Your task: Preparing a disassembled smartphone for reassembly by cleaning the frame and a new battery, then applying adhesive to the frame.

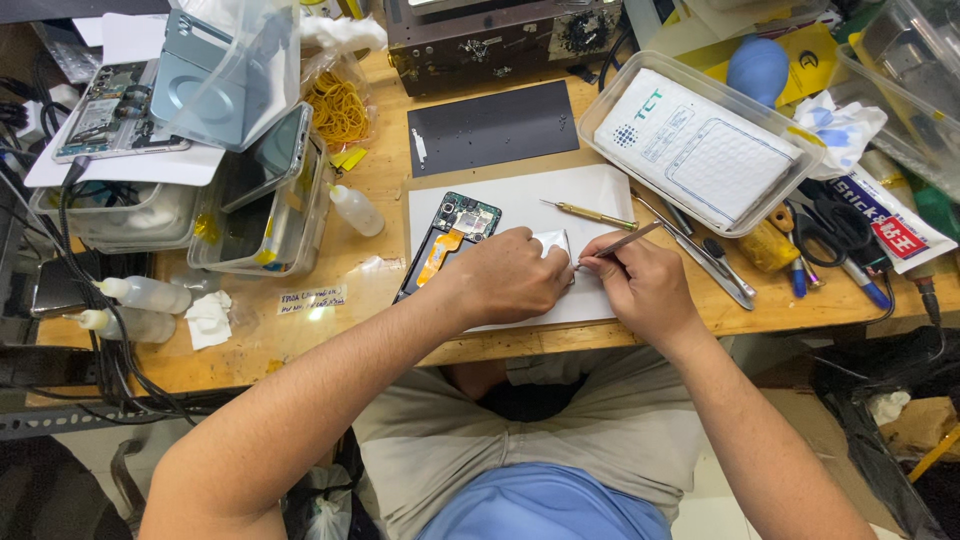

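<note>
Opened phone [447,245] lies on paper sheet [520,200] at desk [300,340] centre; screwdriver [590,213] right of it, flat plate [490,127] behind, plastic tub [700,145] far right, squeeze bottles [140,300] near left.

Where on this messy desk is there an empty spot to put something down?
Bare wood shows at the front edge, between the tissue wad and the white sheet. The black mat is bare too. The right side is crowded with scissors, tools and a plastic tray.
</note>
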